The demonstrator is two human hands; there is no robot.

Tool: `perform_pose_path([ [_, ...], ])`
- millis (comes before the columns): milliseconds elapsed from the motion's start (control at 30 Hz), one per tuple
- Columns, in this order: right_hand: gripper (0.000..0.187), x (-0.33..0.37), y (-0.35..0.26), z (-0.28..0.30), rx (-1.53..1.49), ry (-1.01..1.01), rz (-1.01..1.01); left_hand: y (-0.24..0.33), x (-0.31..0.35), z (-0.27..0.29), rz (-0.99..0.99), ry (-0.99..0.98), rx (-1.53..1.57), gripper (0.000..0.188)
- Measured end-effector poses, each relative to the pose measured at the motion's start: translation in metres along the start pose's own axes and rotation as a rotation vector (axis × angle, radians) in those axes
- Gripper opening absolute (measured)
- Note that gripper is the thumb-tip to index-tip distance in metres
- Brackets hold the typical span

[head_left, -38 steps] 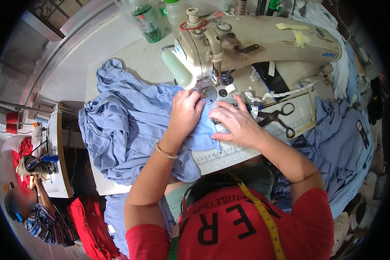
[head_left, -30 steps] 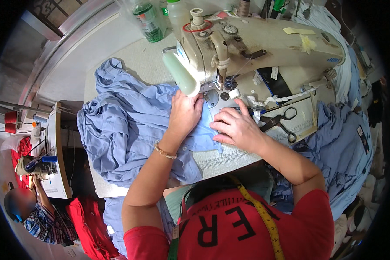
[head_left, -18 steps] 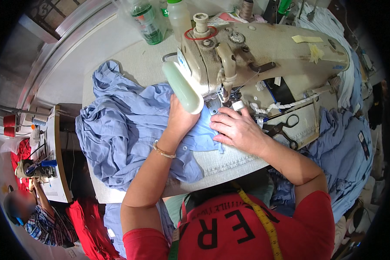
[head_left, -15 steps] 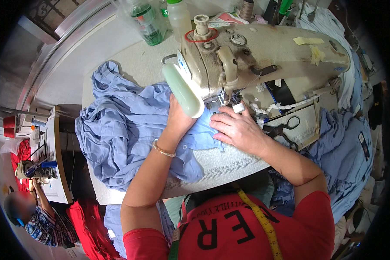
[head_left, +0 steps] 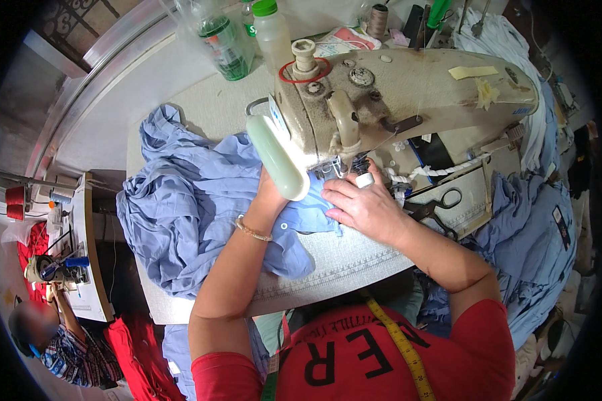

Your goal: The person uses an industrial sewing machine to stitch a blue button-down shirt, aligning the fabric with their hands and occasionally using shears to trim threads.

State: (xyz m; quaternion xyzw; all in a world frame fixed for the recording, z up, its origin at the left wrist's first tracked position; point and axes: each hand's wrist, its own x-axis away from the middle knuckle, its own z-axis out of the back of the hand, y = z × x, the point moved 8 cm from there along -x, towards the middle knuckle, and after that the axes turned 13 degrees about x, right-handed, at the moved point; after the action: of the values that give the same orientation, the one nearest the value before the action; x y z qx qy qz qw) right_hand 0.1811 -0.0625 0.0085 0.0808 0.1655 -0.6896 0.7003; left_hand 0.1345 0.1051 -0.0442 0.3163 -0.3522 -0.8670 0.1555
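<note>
From here I'd want the blue cloth (head_left: 194, 200), bunched on the table (head_left: 214, 110) beside the machine (head_left: 408, 87), kept flat near the needle, the right hand's (head_left: 368, 208) parted fingers lightly steadying its edge; the lamp (head_left: 277, 159) hides the left hand's (head_left: 268, 194) grip, so I can't tell.

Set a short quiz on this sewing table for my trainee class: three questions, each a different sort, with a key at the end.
1. True or false: the dark scissors lie to the right of the right hand.

2. The garment at the left hand is: A red; B white; C blue.

3. What colour is the cap of the cloudy bottle beyond the sewing machine?

Key: 1 true; 2 C; 3 green.
</note>
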Motion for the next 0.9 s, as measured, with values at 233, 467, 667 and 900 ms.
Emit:
perform_pose_path([
  [233,0.034,0.000,0.001,0.000,0.001,0.003,-0.019,0.005,0.001,-0.004,-0.003,-0.055,-0.021,0.029],
  [467,0.034,0.001,0.003,-0.005,-0.008,-0.014,-0.016,0.018,-0.006,-0.001,0.018,-0.066,0.006,0.032],
  [667,0.033,0.001,0.000,-0.003,0.015,-0.008,-0.022,0.024,-0.007,0.001,-0.005,-0.066,0.119,0.032],
  [900,0.033,0.002,0.000,-0.005,0.018,0.001,-0.012,0.023,-0.006,0.001,-0.057,-0.025,0.006,0.031],
])
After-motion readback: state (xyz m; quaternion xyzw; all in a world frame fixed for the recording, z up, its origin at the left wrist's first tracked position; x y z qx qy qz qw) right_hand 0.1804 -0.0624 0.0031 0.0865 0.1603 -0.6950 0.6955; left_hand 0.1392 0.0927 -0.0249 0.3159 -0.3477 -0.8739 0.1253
